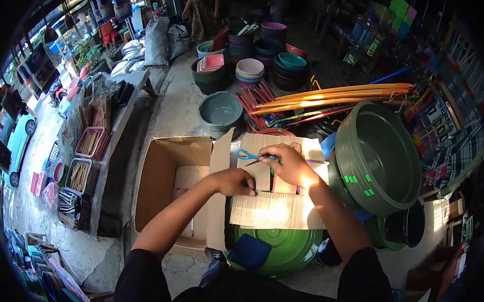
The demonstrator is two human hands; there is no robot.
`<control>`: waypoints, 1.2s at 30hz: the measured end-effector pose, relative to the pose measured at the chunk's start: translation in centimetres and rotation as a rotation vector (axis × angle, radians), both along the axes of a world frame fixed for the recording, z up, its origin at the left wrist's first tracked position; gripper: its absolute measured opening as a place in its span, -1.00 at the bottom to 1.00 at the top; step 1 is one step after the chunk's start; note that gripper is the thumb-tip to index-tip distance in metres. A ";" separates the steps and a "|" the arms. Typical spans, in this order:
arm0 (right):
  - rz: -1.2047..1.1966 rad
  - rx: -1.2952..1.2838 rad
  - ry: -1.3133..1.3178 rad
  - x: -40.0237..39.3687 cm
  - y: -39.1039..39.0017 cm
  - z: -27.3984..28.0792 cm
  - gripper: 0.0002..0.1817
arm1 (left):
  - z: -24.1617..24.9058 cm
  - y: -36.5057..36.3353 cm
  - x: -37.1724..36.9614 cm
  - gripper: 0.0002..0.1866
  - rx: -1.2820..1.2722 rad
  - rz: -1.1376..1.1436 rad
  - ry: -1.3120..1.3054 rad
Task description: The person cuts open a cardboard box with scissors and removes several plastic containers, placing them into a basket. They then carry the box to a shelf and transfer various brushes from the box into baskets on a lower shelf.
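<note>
My right hand [287,161] is closed around a pair of scissors with blue handles [246,154], above an opened cardboard box [274,211]. My left hand [235,182] is at that box's left side, its fingers curled near the gap between the flaps; what they pinch, if anything, is too small to make out. Through the gap, reddish-orange items [283,186] show inside. The box sits over a round green plastic lid or tub [281,241]. Left of it stands a larger cardboard box [156,176], open and with its bare bottom showing.
Large green tubs [382,150] are stacked at the right. Grey basins [220,110] and orange poles [331,97] lie beyond the boxes. A bench [123,124] with baskets [92,142] runs along the left. A dark blue piece [249,251] lies near my body. Another person [203,15] stands at the back.
</note>
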State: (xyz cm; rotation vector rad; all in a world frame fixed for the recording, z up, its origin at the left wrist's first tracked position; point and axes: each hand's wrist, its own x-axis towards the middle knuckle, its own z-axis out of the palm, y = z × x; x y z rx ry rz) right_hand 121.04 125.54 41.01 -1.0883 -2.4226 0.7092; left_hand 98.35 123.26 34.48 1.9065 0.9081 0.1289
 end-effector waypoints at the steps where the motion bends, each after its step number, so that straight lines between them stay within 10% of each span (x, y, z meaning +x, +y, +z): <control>1: -0.018 -0.033 -0.030 -0.4 0.8 0.3 -0.82 | 0.1 -1.0 0.4 -0.46 0.106 0.041 0.091; 5: 0.199 -0.185 -0.190 -2.7 3.7 -2.3 -0.78 | 1.7 -7.3 4.1 -0.08 0.274 0.384 0.278; 14: 0.539 -0.339 -0.606 -7.8 5.3 -2.6 -0.76 | -1.0 -10.0 10.3 -0.33 0.423 0.842 0.360; 16: 0.568 -0.290 -0.597 -8.1 5.2 -2.8 -0.75 | -0.4 -10.1 10.4 -0.59 0.345 0.820 0.326; 32: 0.608 -0.327 -0.660 -9.8 5.6 -1.8 -0.77 | -1.7 -10.7 10.1 -0.42 0.484 0.903 0.134; 36: 0.641 -0.260 -0.703 -10.0 5.2 -2.3 -0.73 | -1.4 -10.9 10.2 -0.63 0.604 0.919 0.171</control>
